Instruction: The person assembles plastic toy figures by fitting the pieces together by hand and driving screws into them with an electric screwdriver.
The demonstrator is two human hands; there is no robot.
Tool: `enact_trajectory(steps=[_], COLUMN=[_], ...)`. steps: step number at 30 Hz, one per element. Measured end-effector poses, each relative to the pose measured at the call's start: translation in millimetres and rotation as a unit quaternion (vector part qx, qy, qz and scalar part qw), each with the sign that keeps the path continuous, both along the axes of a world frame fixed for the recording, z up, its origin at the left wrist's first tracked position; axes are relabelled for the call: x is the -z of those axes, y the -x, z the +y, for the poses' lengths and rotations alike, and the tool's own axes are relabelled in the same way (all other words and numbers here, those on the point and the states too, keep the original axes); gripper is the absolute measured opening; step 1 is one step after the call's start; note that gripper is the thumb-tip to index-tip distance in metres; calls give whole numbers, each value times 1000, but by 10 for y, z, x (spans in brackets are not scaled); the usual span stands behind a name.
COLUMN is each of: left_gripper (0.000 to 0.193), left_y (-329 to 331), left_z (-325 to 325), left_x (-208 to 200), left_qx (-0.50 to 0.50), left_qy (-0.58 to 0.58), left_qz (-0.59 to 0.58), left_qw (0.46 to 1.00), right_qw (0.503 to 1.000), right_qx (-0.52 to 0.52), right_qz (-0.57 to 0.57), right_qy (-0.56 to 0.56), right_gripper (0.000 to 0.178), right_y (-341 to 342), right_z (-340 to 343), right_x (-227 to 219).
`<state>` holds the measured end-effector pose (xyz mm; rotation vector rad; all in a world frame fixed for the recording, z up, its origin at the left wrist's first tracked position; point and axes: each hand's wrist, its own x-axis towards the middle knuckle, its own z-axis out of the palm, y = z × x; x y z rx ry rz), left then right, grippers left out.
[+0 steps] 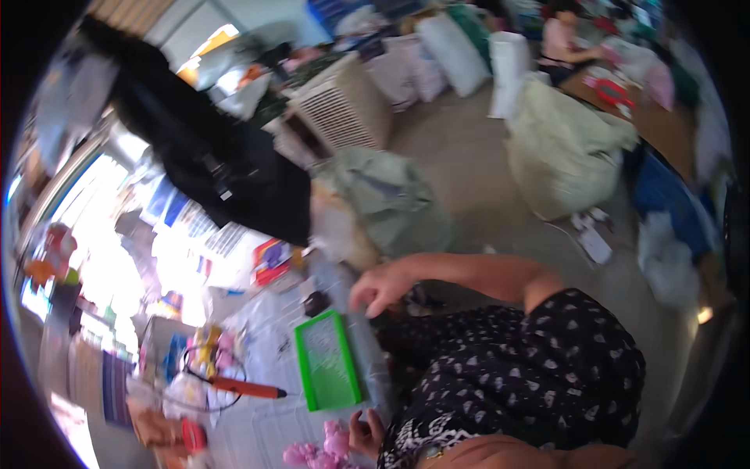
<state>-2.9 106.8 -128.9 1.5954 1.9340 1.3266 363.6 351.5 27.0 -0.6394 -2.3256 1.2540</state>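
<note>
My right hand [377, 290] is over the table's near edge, just above a bright green tray [355, 375]. Its fingers bend downward and are smeared by motion, so I cannot see whether anything is in them. My left hand [367, 434] is lower in the view, its fingers curved but apart, beside a pink toy figure [336, 442] with rounded parts. Whether it touches the figure is unclear. Small pale bits [324, 344] lie in the green tray. Left of the tray rests an orange pen-shaped tool [246, 388] with a dark tip and a cord. A small dark object [316, 303] sits above the tray.
Colourful small items [215, 348] crowd the table's far side. Black fabric [226, 164] hangs over its upper end. A grey-green sack [391, 199] and a large pale sack [566, 152] stand on the floor. Another person [564, 43] sits at a brown table [664, 125].
</note>
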Motion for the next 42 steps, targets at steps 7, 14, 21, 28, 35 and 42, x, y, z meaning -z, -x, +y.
enact_trajectory(steps=[7, 14, 21, 28, 35, 42], left_gripper=[23, 25, 24, 25, 25, 27], left_y=[-358, -349, -347, -250, -198, -257], left_z=[-534, -585, -535, -474, -391, -422], left_x=[-566, -524, -662, -634, -671, -670], left_qx=[-49, -50, -51, -76, -89, -81], left_qy=[-43, -45, -48, -71, -80, -101], left_qz=[84, 99, 155, 158, 165, 176], left_qw=[994, 993, 985, 982, 979, 976], right_qw=[957, 987, 978, 980, 936, 896], right_qx=[-12, 68, 97, 23, -31, -12], right_qz=[-155, -143, -160, -86, -133, -99], right_qy=[245, 19, -93, -180, -323, -433], right_gripper=[29, 30, 32, 37, 33, 31], right_y=[330, 833, 1214, 1690, 2283, 2378], right_z=[16, -537, -761, -813, -705, -712], right_x=[1407, 2390, 2452, 2562, 3350, 3307])
